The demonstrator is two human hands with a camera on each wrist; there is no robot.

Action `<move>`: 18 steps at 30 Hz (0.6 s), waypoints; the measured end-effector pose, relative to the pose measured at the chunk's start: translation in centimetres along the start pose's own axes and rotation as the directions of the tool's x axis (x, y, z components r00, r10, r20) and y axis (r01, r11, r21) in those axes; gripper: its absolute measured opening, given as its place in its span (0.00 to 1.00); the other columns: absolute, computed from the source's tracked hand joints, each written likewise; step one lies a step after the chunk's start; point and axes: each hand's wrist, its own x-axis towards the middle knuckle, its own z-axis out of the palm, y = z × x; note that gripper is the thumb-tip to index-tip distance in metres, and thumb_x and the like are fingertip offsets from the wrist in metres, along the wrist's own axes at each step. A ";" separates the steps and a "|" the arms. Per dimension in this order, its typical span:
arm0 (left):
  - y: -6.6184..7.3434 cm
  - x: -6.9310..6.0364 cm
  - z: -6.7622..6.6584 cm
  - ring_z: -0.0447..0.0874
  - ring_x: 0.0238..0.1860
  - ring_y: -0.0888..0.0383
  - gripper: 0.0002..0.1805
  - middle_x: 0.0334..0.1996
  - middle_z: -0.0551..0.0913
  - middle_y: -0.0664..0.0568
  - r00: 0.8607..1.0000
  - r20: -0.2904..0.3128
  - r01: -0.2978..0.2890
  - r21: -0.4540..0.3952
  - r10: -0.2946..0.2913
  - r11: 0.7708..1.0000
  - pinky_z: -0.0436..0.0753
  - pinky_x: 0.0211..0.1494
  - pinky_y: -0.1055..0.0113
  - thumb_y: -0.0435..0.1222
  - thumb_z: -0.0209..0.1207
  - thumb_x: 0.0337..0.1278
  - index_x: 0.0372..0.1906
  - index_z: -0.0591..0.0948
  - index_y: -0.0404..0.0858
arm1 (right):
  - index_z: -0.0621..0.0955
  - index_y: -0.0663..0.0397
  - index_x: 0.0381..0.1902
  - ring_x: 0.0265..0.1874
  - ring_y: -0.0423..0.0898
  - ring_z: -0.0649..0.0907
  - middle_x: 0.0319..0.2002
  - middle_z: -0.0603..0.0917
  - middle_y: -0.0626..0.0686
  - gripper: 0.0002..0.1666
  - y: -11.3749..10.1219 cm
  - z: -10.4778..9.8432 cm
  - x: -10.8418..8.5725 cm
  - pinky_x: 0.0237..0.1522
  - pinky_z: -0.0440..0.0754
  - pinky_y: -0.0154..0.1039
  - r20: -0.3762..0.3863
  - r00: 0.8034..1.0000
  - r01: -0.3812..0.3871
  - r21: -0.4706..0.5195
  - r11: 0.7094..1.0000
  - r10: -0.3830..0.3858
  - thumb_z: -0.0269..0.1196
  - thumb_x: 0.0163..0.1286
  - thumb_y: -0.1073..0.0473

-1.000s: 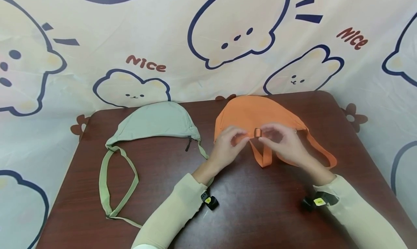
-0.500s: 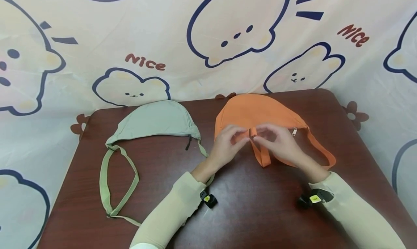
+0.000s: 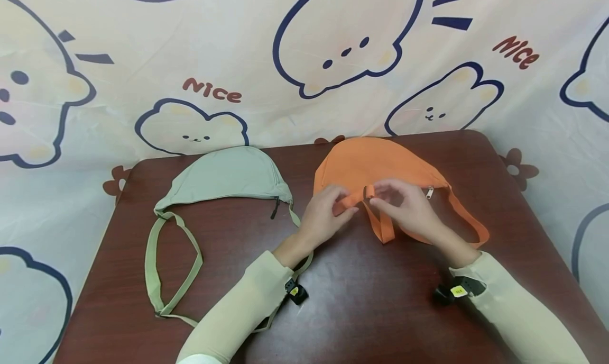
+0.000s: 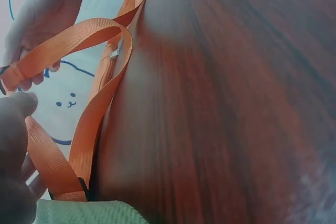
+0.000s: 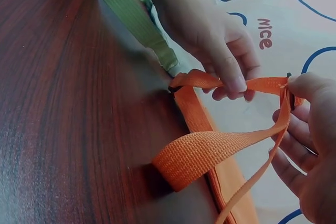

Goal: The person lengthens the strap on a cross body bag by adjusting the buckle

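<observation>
An orange crescent-shaped bag [image 3: 376, 163] lies at the back right of the table, its strap [image 5: 205, 150] looping in front of it. My right hand [image 3: 411, 208] pinches the strap at a dark slider buckle [image 3: 367, 192]. Just left of the buckle, my left hand [image 3: 325, 216] holds the strap between thumb and fingers, as the right wrist view shows. Between the two hands a short length of strap is raised off the table. A loose fold of strap hangs below the buckle. The left wrist view shows the strap passing behind the left thumb [image 4: 23, 103].
A pale green bag [image 3: 228, 176] lies at the back left, its green strap [image 3: 152, 263] looped toward the front and partly under the left sleeve [image 3: 238, 311]. A zip pull [image 3: 430, 193] hangs on the orange bag. A patterned cloth [image 3: 304, 62] stands behind the dark table [image 3: 361, 311].
The buckle and my right hand have shifted left. My left hand has slid slightly left along the strap, and its thumb has moved away from the buckle.
</observation>
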 end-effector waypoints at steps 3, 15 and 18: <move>-0.1 0.0 -0.1 0.74 0.36 0.60 0.16 0.43 0.83 0.52 1.000 -0.012 -0.015 0.000 0.015 1.000 0.75 0.40 0.65 0.41 0.69 0.63 0.51 0.82 0.39 | 0.82 0.53 0.56 0.42 0.43 0.83 0.47 0.86 0.50 0.18 0.0 0.0 0.0 0.44 0.81 0.30 -0.009 1.000 -0.003 0.003 1.000 0.003 0.70 0.69 0.60; 0.0 0.1 -0.2 0.79 0.40 0.60 0.18 0.44 0.85 0.51 0.999 -0.014 -0.034 0.002 0.034 0.999 0.78 0.43 0.65 0.41 0.70 0.61 0.53 0.85 0.38 | 0.82 0.58 0.56 0.43 0.43 0.84 0.48 0.86 0.52 0.19 -0.4 0.7 0.4 0.43 0.81 0.32 0.009 1.000 0.027 0.033 0.999 -0.027 0.70 0.69 0.63; 0.0 0.2 -0.2 0.79 0.41 0.59 0.19 0.44 0.85 0.51 0.999 -0.018 -0.034 0.005 0.034 0.999 0.79 0.44 0.65 0.41 0.71 0.60 0.53 0.85 0.37 | 0.82 0.56 0.56 0.43 0.44 0.85 0.48 0.86 0.51 0.20 -0.4 0.9 0.5 0.44 0.82 0.32 0.028 0.999 0.021 0.030 0.999 -0.022 0.70 0.68 0.62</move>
